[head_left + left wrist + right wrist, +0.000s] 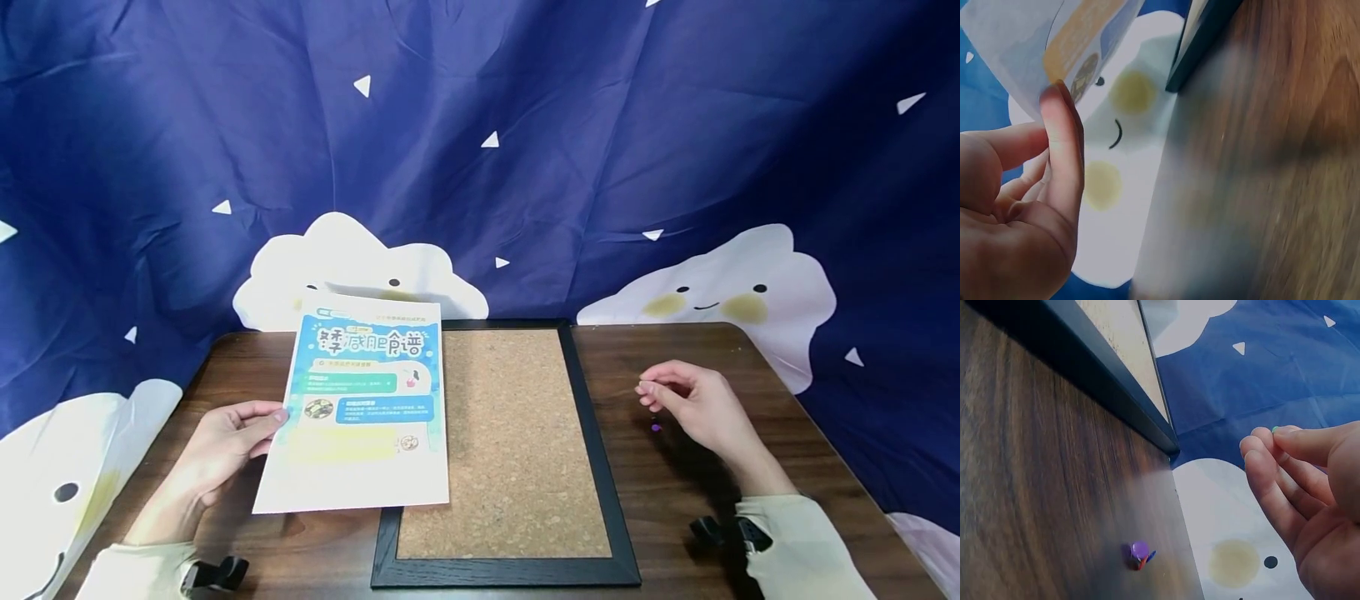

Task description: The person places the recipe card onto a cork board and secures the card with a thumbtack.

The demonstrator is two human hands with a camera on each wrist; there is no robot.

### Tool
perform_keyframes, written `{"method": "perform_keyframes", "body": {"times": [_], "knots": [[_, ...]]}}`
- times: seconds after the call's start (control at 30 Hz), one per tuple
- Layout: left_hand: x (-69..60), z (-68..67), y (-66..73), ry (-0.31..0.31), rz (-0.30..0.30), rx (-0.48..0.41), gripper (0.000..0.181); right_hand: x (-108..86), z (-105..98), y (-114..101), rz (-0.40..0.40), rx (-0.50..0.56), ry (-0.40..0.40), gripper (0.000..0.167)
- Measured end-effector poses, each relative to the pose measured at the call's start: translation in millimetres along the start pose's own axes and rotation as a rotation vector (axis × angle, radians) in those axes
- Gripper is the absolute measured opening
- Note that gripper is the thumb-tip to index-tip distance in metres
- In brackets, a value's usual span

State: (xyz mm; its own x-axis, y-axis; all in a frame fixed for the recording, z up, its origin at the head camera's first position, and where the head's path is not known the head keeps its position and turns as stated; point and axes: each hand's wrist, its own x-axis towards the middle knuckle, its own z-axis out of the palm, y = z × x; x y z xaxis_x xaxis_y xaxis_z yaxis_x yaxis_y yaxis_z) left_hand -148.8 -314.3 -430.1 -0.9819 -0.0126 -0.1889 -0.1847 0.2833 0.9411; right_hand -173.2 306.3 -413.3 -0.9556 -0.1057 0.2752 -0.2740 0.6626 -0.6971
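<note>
Over the corkboard [525,442], I fear the sheet [360,404], edge-pinched by left hand [221,450], may droop; right hand [697,407] pinches green speck [1275,429].

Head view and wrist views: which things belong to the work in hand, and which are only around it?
Likely part of the work:
printed sheet, in the left hand
framed cork board
small green thing, pinched by the right hand
small coloured pieces

Only around:
wooden table
blue backdrop cloth
wrist cameras

Indoor workspace, cloud-print backdrop [480,167], wooden table [615,358]
</note>
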Motion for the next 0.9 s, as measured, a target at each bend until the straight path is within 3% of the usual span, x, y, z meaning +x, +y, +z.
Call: {"method": "perform_keyframes", "body": {"times": [0.27, 0.9], "knots": [[2.8, 22.5, 8.9, -0.063, 0.014, -0.111, 0.042, 2.4, 7, -4, -0.018, 0.044, -0.007, 0.011], [10.2, 68.2, 11.8, -0.156, -0.006, -0.224, 0.042, 9.9, 16, -9, -0.060, 0.117, -0.046, 0.010]]}}
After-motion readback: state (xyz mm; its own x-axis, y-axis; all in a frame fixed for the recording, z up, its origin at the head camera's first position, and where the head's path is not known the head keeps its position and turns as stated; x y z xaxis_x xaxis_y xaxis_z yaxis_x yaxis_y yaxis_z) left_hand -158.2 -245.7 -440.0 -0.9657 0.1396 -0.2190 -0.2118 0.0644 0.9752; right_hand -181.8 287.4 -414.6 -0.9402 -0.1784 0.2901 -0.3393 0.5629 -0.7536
